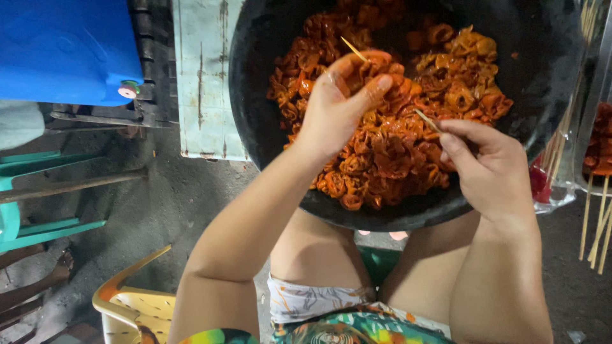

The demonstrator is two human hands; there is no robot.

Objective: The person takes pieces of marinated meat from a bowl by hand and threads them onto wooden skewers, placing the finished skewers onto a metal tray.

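Filling black basin (268,137): red marinated meat coils (389,146).

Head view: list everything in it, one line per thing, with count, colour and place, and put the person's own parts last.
basin: one, black, top centre, over the knees
marinated meat pieces: a heap, orange-red, filling the basin
bamboo skewer: one, pale, at the right hand, over the meat
second skewer tip: one, pale, sticking up from the left hand
finished skewers: several, red meat on pale sticks, right edge
spare sticks in clear wrap: a bundle, pale, right of the basin
blue container: one, top left
pale green board: one, left of the basin
yellow plastic chair: one, bottom left
green chair: one, left edge
left hand: pinching a meat piece
right hand: closed on the skewer
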